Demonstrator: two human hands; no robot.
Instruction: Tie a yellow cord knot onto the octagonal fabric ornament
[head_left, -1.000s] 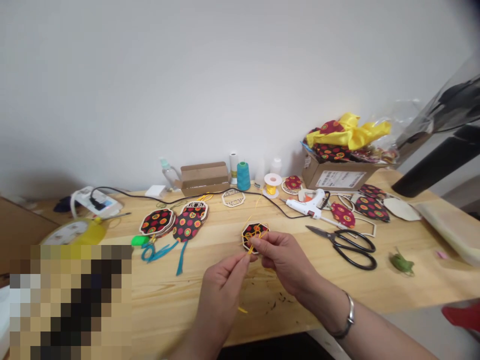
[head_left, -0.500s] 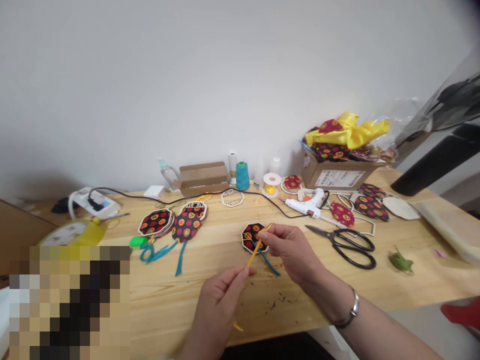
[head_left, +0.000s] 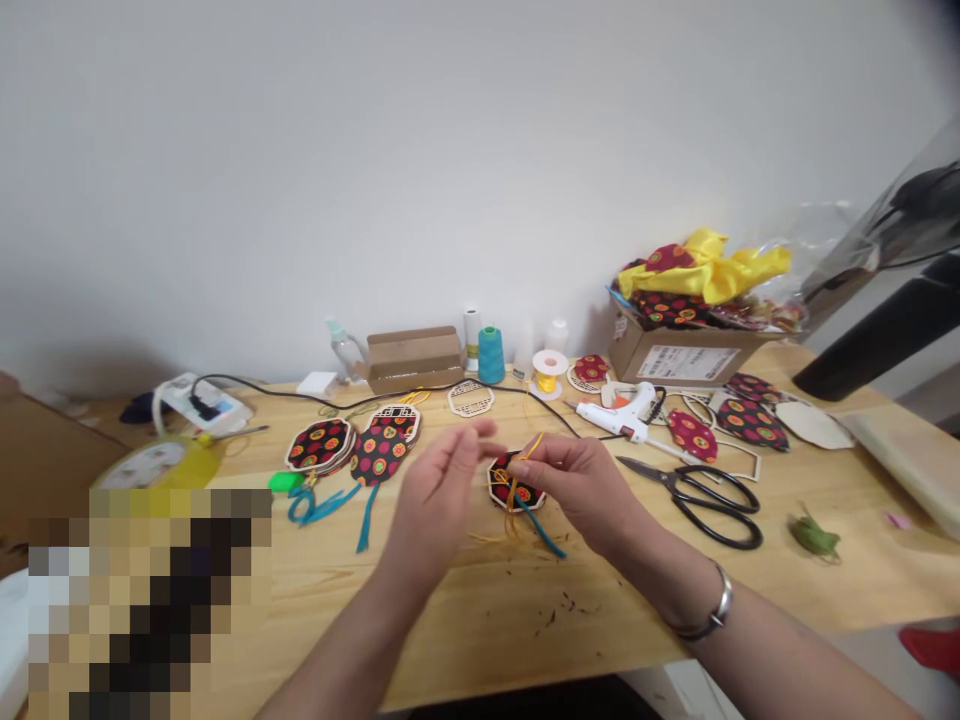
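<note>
Left hand (head_left: 435, 492), centre of frame: fingers loosely bent, no grasp visible. Right hand (head_left: 577, 490), right of centre: fingertips pinching thin yellow cord (head_left: 511, 492), strands running roughly up-down frame. Octagonal pale-rimmed dark patterned-fabric piece (head_left: 531, 493) behind cord, between hands; right nearer, overlapping its edge.

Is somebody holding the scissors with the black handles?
No, the scissors lie on the wooden table, to the right of the right hand, which pinches yellow cord.
</note>
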